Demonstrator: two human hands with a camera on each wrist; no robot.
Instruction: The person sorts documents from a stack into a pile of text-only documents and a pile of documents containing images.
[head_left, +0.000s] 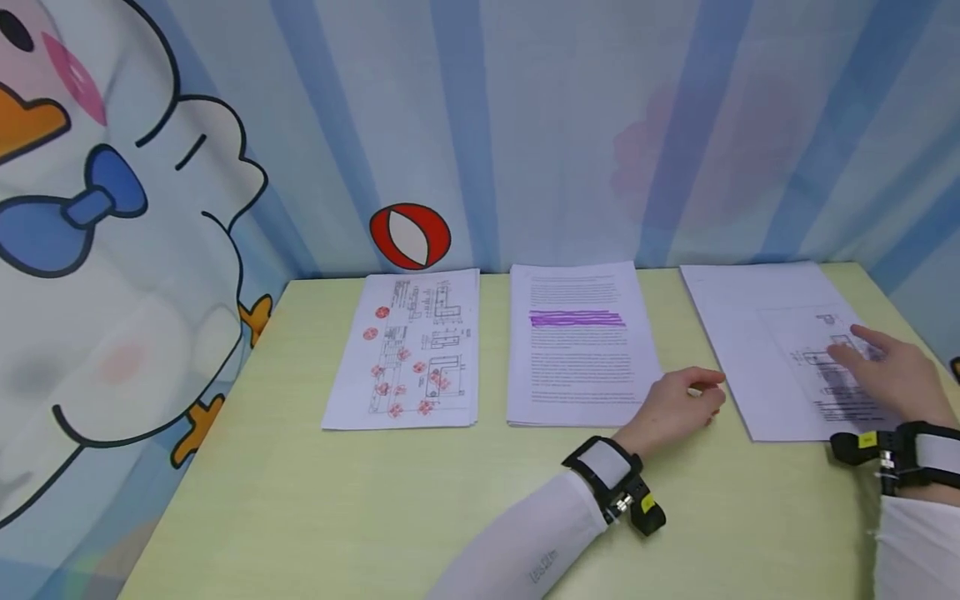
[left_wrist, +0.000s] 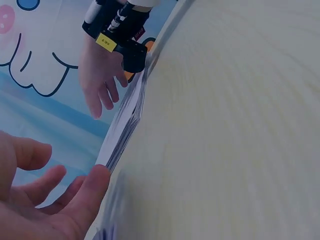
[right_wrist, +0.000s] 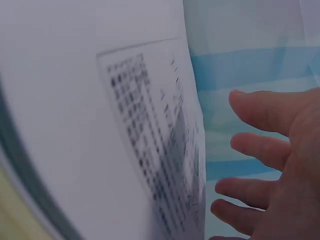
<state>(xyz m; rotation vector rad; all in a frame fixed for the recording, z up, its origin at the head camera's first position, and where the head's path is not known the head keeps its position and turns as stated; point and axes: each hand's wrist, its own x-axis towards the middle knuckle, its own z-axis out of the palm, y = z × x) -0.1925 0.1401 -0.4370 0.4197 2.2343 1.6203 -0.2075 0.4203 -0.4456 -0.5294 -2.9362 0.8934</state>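
Observation:
At the right of the table lies a stack of paper [head_left: 750, 333], its top sheet printed with a drawing and lines of text [right_wrist: 130, 110]. Over its printed part hovers my right hand [head_left: 900, 375], fingers spread and holding nothing; the right wrist view shows the fingers apart from the sheet. My left hand [head_left: 678, 404] is between this stack and the middle one, its fingertips close to the right stack's left edge. In the left wrist view the left fingers [left_wrist: 82, 195] are loosely bent with nothing between them. Whether they touch paper I cannot tell.
A middle stack of text pages [head_left: 577, 367] has purple highlighter strokes across it. To its left lies a stack of drawings [head_left: 450, 383] with red marks. Behind the pale yellow table [head_left: 315, 508] hangs a blue striped cloth [head_left: 555, 133] with a cartoon duck.

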